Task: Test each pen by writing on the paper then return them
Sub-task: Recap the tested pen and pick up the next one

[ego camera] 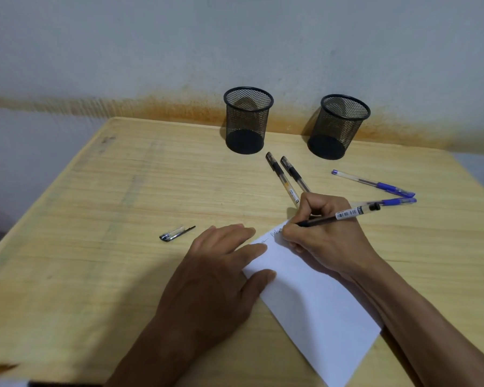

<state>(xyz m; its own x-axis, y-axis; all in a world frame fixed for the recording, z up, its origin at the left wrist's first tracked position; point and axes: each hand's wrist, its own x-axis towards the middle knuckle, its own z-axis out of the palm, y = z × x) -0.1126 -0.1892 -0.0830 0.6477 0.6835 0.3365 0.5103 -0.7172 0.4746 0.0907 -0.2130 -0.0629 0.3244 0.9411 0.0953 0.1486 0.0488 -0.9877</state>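
My right hand [323,237] grips a black pen [347,213] with its tip on the top corner of the white paper [316,300], where a few scribbles show. My left hand [215,277] lies flat with its fingers pressing the paper's left edge. A pen cap [176,234] lies on the table left of my left hand. Two black capped pens [281,177] [294,173] lie side by side beyond my right hand. Two blue pens [373,183] [397,201] lie to the right. Two black mesh cups [248,121] [337,127] stand empty at the back.
The wooden table [95,219] meets a grey wall with a rusty stain behind the cups. Its left edge slants from back to front, and its right edge runs close to the blue pens.
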